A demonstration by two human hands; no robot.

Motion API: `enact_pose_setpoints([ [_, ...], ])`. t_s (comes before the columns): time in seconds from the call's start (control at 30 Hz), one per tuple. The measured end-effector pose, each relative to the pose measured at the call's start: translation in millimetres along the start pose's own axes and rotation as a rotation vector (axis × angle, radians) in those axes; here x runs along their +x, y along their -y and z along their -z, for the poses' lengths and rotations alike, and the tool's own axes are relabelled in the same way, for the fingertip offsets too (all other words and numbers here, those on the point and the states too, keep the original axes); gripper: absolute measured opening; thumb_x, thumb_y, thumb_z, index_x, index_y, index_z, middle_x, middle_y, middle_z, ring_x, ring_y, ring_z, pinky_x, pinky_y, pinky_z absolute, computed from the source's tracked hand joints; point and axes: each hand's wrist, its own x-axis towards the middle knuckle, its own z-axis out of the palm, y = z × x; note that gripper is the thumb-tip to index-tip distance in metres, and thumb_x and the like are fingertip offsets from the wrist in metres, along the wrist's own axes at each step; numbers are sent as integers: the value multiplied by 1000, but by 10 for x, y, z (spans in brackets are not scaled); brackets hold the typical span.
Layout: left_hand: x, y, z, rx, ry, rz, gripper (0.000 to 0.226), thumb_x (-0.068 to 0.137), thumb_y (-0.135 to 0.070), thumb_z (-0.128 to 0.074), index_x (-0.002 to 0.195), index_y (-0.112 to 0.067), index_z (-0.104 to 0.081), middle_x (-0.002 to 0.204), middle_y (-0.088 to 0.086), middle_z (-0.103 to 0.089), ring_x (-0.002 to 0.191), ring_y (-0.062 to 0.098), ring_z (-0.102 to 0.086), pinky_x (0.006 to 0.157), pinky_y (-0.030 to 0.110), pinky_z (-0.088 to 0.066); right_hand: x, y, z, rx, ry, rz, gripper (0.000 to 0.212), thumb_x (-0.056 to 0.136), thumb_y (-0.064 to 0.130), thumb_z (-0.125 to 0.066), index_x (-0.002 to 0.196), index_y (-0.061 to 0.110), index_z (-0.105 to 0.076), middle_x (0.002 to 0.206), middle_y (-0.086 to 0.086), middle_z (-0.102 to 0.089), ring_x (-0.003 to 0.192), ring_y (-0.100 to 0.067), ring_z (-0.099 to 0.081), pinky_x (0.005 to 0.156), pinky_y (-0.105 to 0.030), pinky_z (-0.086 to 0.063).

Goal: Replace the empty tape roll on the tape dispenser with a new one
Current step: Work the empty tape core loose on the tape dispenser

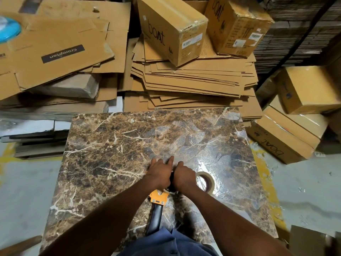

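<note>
An orange tape dispenser [158,197] with a black handle lies on the brown marble table [114,145], handle pointing toward me. My left hand [159,172] and my right hand [183,176] both press down on its front end, side by side, and hide the roll holder and whatever sits on it. A beige tape roll [208,182] lies flat on the table, just right of my right hand.
Flattened cardboard stacks [193,84] lie beyond the table's far edge, with two closed boxes [173,28] on top. More boxes [287,133] stand to the right on the grey floor. Cardboard sheets [55,52] are piled at the left.
</note>
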Motion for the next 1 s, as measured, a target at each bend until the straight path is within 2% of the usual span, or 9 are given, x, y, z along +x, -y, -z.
enact_pose_setpoints([
  [0.13,67,-1,75,74,-5,-35,80,85,-29,-66,153,-7,-31,121,16,-68,129,35,-49,112,49,-26,-5,-29,94,-107,39,43,30,87,37,-65,100,12,-52,96,-6,-70,91,-29,-67,85,-39,-50],
  [0.27,55,-55,100,128,-8,-46,74,85,-26,-67,149,-10,-32,107,12,-70,116,34,-55,109,48,-30,-33,-32,117,-228,-1,100,18,90,32,-62,83,18,-53,90,-4,-71,86,-26,-68,84,-36,-49],
  [0.4,80,-42,79,152,27,-67,64,90,-31,-65,146,-19,-39,109,7,-72,125,35,-53,113,52,-25,-20,-10,148,-262,-21,127,20,93,30,-60,106,16,-61,103,-6,-70,99,-30,-64,88,-42,-46],
  [0.5,44,1,95,215,6,-67,79,93,-39,-63,161,-24,-25,142,12,-60,144,37,-37,118,58,-19,-6,-66,143,-335,-96,136,52,93,36,-59,136,10,-45,134,-19,-54,126,-40,-45,106,-57,-34],
  [0.57,-4,71,134,226,-43,-58,98,91,-51,-62,166,-27,-4,168,19,-27,157,41,-16,123,67,-8,-32,-131,164,-363,-129,148,77,94,39,-59,152,6,-22,154,-29,-30,143,-47,-25,115,-66,-18],
  [0.67,-39,183,210,209,-85,-55,113,88,-73,-56,163,-32,18,175,18,8,160,42,6,123,71,7,-59,-213,237,-374,-144,193,93,96,49,-55,159,7,-1,165,-29,-3,151,-49,-2,118,-68,-2],
  [0.8,-45,257,272,239,-134,-100,119,85,-81,-52,161,-32,26,172,17,20,159,40,15,121,73,8,-62,-254,304,-367,-171,293,104,92,66,-50,159,10,7,165,-24,12,152,-46,10,118,-68,6],
  [0.9,-60,304,275,211,-159,-174,112,87,-79,-48,163,-32,20,174,14,12,161,37,7,123,72,6,-38,-321,343,-341,-138,343,101,89,67,-50,160,13,-4,167,-17,5,153,-43,4,120,-66,-1],
  [1.0,-78,312,335,-26,-171,-211,88,89,-71,-51,162,-27,-28,167,12,-35,154,32,-32,125,67,-9,-13,-394,440,-200,-153,432,59,90,52,-55,134,13,-58,147,-17,-50,139,-41,-38,113,-56,-31],
])
